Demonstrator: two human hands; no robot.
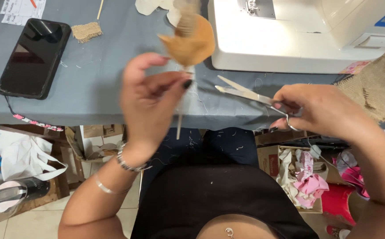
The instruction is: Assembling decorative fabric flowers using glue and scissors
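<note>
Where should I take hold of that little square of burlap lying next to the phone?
Pinch the burlap square at its frayed right edge, coming from above and the right. It lies flat on the grey table cover, so only an edge can be lifted, and the black phone crowds its left side, while the thin wooden stick lies beyond its top.

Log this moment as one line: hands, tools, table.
left hand: pinches stick craft piece | right hand: holds open scissors | table: phone, sewing machine

Tan stick-mounted cutout [191, 40] upright; silver scissors [250, 95] open, level.
</note>
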